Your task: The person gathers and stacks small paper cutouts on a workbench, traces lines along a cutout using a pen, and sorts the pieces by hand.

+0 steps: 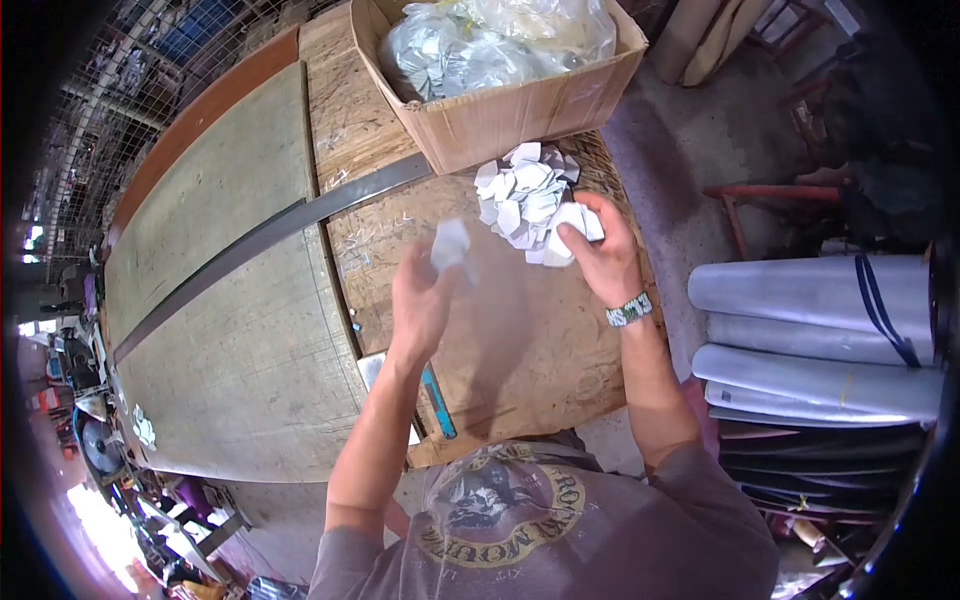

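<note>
Now my left hand [420,305] pinches a blurred white piece [450,243]; my right hand [612,258], fingers curled, grips a white stack [580,222] beside the loose pile [522,195], a cardboard box [520,120] blocking its far side.

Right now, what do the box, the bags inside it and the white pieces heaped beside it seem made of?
Box: likely cardboard, matt, judging by its dull brown surface and thin edges. Bags: probably thin plastic film, glossy, crinkled and see-through. White pieces: flat, fairly matt, with crisp edges; perhaps paper or card, though thin plastic is possible.
</note>
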{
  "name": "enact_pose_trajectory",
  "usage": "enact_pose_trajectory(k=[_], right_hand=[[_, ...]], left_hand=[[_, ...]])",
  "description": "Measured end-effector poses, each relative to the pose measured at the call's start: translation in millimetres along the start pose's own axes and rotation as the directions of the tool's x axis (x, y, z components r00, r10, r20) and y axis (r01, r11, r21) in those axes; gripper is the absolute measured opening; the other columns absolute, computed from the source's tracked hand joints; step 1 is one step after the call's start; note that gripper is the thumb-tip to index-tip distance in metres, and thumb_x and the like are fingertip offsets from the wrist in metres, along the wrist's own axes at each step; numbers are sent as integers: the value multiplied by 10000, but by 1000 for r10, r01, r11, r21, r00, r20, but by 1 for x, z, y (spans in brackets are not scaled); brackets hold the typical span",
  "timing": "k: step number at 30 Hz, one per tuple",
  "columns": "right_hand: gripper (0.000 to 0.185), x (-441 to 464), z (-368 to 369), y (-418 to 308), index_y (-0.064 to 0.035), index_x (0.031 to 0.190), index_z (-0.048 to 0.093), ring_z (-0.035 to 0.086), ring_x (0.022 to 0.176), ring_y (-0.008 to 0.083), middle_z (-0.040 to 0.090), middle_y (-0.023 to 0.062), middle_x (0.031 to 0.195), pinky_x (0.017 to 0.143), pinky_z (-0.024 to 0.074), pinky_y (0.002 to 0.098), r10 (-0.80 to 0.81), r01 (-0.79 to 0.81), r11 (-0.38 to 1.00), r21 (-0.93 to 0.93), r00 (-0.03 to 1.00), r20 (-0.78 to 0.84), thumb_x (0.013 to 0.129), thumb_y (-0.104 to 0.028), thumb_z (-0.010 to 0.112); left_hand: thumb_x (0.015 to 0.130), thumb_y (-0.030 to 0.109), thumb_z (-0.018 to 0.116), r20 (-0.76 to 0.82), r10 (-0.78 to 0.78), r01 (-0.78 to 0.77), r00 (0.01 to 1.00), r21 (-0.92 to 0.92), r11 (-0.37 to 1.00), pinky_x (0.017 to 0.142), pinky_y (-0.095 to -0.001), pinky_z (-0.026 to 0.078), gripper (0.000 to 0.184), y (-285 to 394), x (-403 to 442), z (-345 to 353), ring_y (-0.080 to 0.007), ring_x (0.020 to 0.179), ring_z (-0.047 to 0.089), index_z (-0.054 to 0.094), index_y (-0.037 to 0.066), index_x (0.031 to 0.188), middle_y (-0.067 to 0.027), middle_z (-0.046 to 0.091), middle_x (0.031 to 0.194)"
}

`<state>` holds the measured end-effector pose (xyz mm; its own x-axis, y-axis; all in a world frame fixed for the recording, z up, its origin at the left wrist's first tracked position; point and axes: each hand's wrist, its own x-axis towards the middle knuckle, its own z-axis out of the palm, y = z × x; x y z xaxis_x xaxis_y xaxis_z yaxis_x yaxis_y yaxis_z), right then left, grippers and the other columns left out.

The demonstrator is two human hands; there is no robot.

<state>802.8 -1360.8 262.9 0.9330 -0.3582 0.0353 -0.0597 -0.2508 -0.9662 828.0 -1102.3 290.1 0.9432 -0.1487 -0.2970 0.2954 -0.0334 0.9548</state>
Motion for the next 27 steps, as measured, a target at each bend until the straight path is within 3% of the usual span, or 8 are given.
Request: enact_pose_trajectory(k=[3,9,14,15,17,21,24,27], right_hand=[[443,44,19,-11,-24,1296,644,718,982,214,738,138,1168,849,562,330,-33,34,999,-18,999,22,928,-230,781],[305,106,40,44,-1,1170,698,697,993,395,718,200,1101,863,552,433,-247,260,873,-412,965,85,999,-251,661],[232,108,20,40,-5,1158,724,705,995,372,734,178,1083,866,558,417,-215,215,932,-293,976,33,1028,-161,613],[252,108,13,43,-15,1213,720,710,944,211,755,128,1056,810,546,325,-201,205,927,-315,978,46,1062,-189,617],[270,105,1,51,5,1240,707,703,977,153,767,112,1097,838,548,295,-98,101,970,-222,995,24,1075,-186,610],[295,79,-24,53,19,1281,683,710,988,149,769,115,1123,861,554,287,-35,23,983,-181,997,-65,1079,-180,604],[312,48,-40,73,5,1304,674,732,1013,172,773,126,1103,862,562,299,-36,21,993,-117,991,-126,1064,-185,616],[300,6,-52,73,5,1293,682,736,1008,189,773,134,1105,872,564,302,16,-40,988,-152,988,-154,1067,-179,608]], left_hand=[[964,35,668,21,-25,26,999,-71,997,812,-338,590,447,22,54,37,-192,963,695,543,-27,1389,-127,698,1147],[963,70,646,20,18,-23,1000,311,950,893,-348,552,464,-63,141,47,-224,1030,672,581,-72,1400,-158,702,1196],[994,5,554,-29,-17,22,999,213,977,912,-344,542,378,-54,137,41,-217,1037,671,611,-69,1360,-152,707,1205],[996,9,557,-53,-8,20,999,230,973,915,-344,541,378,-55,134,39,-217,1039,672,613,-60,1363,-148,707,1210],[999,17,563,-99,20,7,995,265,964,921,-343,541,378,-53,128,33,-216,1042,673,618,-42,1369,-139,707,1220],[1009,46,583,14,105,-106,994,252,962,1018,-356,519,388,-65,119,17,-232,1168,658,621,-7,1391,-158,693,1309],[1012,52,588,-82,114,-81,990,328,941,1053,-374,505,395,-45,96,-2,-236,1203,647,617,-1,1402,-153,685,1338],[1037,41,571,-125,182,-153,975,210,966,998,-360,524,329,-63,63,-63,-198,1170,660,639,-2,1357,-108,700,1287]])
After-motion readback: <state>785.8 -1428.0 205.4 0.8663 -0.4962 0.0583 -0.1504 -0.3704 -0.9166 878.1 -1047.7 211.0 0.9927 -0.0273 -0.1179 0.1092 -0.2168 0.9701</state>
